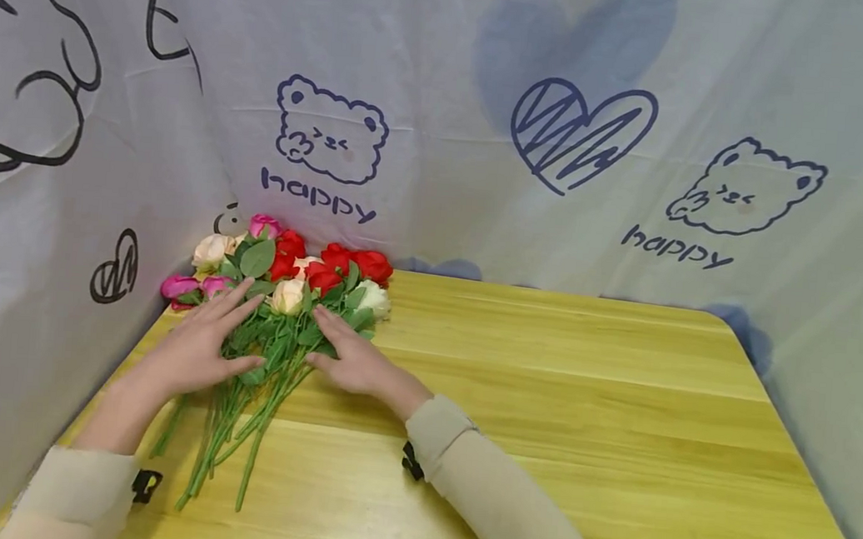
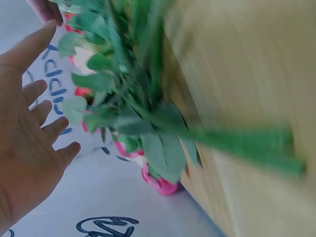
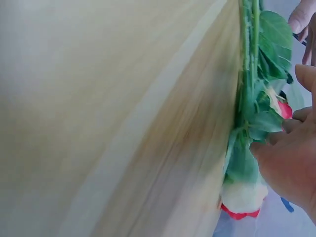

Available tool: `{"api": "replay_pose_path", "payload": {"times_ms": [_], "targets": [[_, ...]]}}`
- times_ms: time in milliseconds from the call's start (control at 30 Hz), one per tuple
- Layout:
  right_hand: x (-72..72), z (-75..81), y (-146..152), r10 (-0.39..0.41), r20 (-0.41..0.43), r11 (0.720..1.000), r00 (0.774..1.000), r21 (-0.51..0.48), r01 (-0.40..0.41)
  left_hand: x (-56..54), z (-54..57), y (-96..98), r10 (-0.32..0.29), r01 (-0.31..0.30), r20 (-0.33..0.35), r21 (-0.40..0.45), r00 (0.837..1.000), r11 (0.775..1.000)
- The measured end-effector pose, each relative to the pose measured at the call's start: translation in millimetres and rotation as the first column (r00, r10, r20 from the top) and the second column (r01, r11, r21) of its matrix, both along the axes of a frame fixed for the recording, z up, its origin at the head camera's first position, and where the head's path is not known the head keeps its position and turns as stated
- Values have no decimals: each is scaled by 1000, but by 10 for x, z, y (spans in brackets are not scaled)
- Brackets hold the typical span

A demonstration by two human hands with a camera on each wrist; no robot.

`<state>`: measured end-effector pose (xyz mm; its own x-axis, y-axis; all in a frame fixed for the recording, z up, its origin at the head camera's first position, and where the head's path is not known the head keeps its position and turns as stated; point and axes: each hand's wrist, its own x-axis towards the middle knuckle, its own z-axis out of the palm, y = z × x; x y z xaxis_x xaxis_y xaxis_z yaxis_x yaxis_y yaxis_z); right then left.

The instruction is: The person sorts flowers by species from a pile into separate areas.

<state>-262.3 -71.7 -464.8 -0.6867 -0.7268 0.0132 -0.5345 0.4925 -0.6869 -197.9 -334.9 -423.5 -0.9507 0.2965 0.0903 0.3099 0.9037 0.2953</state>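
— When recording both hands, what to enter?

— Left hand (image 1: 200, 353): at left side of rose bunch (image 1: 280, 338), with straight, parted fingers and thumb toward the middle. Right hand (image 1: 353, 362): at right side, with fingers likewise extended and apart. Nothing clasped in either. Contact with leaves (image 1: 257, 257): cannot tell for certain.

— Location of bunch?

— Far left part of wooden table (image 1: 544, 378), bloom end toward cloth backdrop (image 1: 444, 203), with stems (image 1: 222, 422) fanned toward the near edge.

— Handling notes?

— Step in hand, by judgement: gathering or settling the bunch. Press inward evenly from both sides, preferably lower, on stems instead of petals. Keep fingers flat and palms facing. Bring in the outlying stem (image 1: 167, 426) at far left too. Avoid dragging leaves crosswise, for fear of snagging.

— Appearance?

— Mixed lot. Red roses (image 1: 323, 277), chiefly at back and right. Magenta roses (image 1: 264, 226), at back and left. Cream roses (image 1: 288, 297), in between. White rose (image 1: 373, 300), at right edge. Full, layered petals, probably artificial. Broad green leaves, tucked beneath and among. Long, slim, crossing stems with uneven ends.
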Motion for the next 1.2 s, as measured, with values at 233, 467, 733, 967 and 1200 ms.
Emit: {"api": "replay_pose_path", "payload": {"times_ms": [233, 467, 733, 967, 1200], "targets": [[129, 100, 237, -85, 11, 989, 996, -117, 86, 88, 2, 275, 16, -13, -9, 230, 1000, 973], [310, 126, 435, -170, 47, 948, 984, -265, 176, 78, -119, 423, 10, -7, -9, 271, 1000, 963], [528, 40, 546, -208, 176, 897, 962, -357, 259, -21, -205, 510, -67, 30, 102, 324, 993, 945], [651, 14, 569, -219, 370, 848, 903, -386, 364, -101, -281, 530, -101, 40, 177, 318, 979, 947], [675, -30, 580, -199, 461, 837, 865, -379, 395, -197, -260, 549, -103, 38, 231, 268, 967, 963]]}}
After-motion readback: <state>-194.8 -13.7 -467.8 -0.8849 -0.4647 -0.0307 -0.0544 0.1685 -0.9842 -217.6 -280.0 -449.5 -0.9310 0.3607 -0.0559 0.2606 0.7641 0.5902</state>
